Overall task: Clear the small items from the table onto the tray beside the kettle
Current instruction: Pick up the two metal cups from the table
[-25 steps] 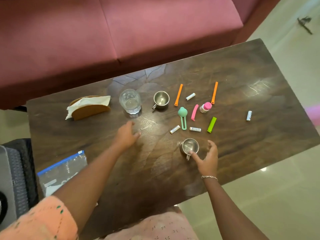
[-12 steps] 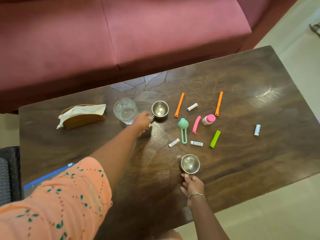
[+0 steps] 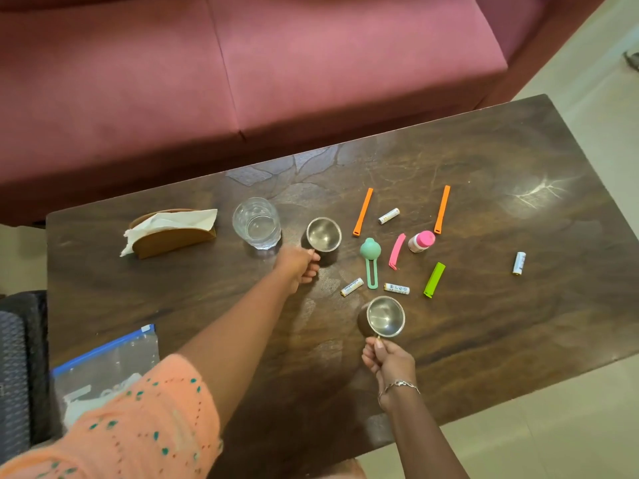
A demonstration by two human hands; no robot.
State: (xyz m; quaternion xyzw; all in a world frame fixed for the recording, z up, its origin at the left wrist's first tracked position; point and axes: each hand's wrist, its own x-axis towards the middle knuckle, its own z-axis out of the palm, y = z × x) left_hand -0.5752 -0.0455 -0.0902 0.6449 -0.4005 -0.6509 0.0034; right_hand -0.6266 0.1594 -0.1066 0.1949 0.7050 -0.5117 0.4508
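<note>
Gripping the far steel cup (image 3: 324, 234) by its handle with the left hand (image 3: 299, 266), just beside the glass tumbler (image 3: 257, 223); pinching the near steel cup (image 3: 385, 316) by its handle with the right hand (image 3: 387, 361). Between the cups, batteries (image 3: 396, 288) and clips (image 3: 397, 251) on the wooden table (image 3: 518, 323).

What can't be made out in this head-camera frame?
Far steel cup handle: covered by the left hand, so the grip is unclear.
Tray and kettle: nowhere in the head view.
Zip bag contents: blurred, partly behind the sleeve.
Batteries: print too small to read.
Dark woven object: cut off by the left edge.
</note>
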